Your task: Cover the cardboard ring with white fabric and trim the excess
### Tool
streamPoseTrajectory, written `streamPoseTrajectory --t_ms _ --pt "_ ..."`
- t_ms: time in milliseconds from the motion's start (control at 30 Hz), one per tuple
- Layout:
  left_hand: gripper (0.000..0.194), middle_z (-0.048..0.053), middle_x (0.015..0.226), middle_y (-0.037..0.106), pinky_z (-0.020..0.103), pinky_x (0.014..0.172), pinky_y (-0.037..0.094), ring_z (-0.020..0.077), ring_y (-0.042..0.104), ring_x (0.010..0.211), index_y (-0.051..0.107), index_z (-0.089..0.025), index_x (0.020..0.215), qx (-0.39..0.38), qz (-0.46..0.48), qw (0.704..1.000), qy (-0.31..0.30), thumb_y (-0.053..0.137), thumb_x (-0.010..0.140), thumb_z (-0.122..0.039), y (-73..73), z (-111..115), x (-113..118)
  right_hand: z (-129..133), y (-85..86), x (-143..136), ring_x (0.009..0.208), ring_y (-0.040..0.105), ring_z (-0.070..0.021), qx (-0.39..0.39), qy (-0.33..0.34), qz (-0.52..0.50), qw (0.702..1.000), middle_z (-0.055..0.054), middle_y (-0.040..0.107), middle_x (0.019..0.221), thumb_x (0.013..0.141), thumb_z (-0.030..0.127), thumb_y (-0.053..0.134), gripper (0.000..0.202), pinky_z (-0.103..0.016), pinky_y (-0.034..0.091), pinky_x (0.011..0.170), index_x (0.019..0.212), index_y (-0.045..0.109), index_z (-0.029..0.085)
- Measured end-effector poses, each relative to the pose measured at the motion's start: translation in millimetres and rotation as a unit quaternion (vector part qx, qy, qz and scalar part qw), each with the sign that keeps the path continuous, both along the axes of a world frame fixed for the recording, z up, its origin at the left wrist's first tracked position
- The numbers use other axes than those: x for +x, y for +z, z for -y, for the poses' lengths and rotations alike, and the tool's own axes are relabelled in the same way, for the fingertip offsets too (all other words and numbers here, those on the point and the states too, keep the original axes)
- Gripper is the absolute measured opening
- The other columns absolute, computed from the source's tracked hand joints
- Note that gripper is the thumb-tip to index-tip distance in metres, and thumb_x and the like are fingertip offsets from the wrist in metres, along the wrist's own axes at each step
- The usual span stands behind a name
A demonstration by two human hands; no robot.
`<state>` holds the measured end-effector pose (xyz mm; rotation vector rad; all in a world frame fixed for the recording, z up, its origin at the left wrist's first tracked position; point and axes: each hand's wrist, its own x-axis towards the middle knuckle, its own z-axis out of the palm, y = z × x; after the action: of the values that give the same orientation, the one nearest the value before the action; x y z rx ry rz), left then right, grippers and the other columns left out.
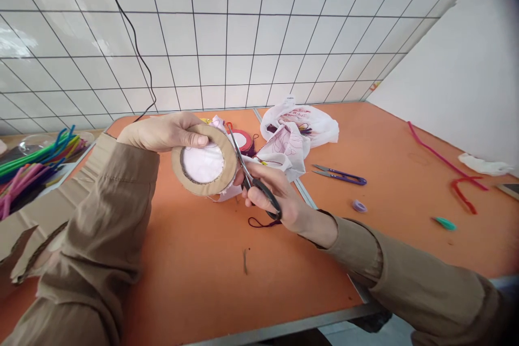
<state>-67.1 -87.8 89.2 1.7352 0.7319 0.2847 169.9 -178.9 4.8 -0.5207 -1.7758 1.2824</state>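
while the left hand [166, 132] pinches the cardboard ring [230, 159] above the counter [194, 270], the right hand [286, 194] grips scissors [268, 194] beside it; fabric [203, 163] already backs the opening, loose edges left jutting below.

Scissors [240, 157] sit right of the cardboard ring [198, 188], with a bag [323, 124] and snips [346, 176] farther right on the table [194, 281].

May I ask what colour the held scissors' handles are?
The scissors' handles are black, shown in the head view.
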Motion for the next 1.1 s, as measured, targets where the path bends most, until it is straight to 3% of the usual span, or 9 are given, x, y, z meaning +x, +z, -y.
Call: streamPoseTrajectory --t_ms 300,667,900,1100 --pt "0.026 0.004 0.087 0.074 0.029 0.089 0.046 0.0223 0.067 0.096 0.077 -0.017 0.102 0.003 0.005 0.999 -0.04 0.07 0.084 -0.033 1.2 1.6 3.1 0.7 11.8 -2.0 0.068 0.044 -0.0138 0.036 0.015 -0.001 0.999 -0.001 0.048 0.075 0.091 0.054 0.057 0.036 -0.03 0.036 0.06 0.082 0.053 0.019" --pt "0.03 0.006 0.093 0.074 0.027 0.087 0.046 0.0219 0.066 0.099 0.077 -0.017 0.108 0.04 -0.012 0.996 -0.079 0.064 0.088 -0.036 3.1 -0.2 0.1 1.6 8.1 0.0 0.063 0.034 -0.0111 0.025 -0.056 0.039 0.997 0.002 0.041 0.073 0.086 0.04 0.064 0.028 -0.028 0.028 0.055 0.075 0.048 0.019" --pt "0.032 0.006 0.096 0.074 0.027 0.088 0.046 0.0236 0.065 0.103 0.076 -0.018 0.109 0.071 -0.025 0.994 -0.085 0.061 0.089 -0.038 1.5 -0.9 -0.1 0.1 11.7 3.0 0.065 0.043 -0.0134 0.0 0.038 0.023 0.999 0.0 0.047 0.075 0.089 0.056 0.056 0.037 -0.03 0.034 0.058 0.086 0.053 0.019" --pt "0.034 0.006 0.09 0.074 0.029 0.093 0.045 0.0246 0.064 0.108 0.075 -0.016 0.111 0.075 -0.034 0.992 -0.093 0.06 0.09 -0.038 2.4 0.1 1.8 -1.4 13.8 4.5 0.067 0.042 -0.0142 0.03 0.019 0.053 0.998 -0.001 0.048 0.075 0.09 0.055 0.054 0.037 -0.03 0.032 0.059 0.081 0.051 0.019"
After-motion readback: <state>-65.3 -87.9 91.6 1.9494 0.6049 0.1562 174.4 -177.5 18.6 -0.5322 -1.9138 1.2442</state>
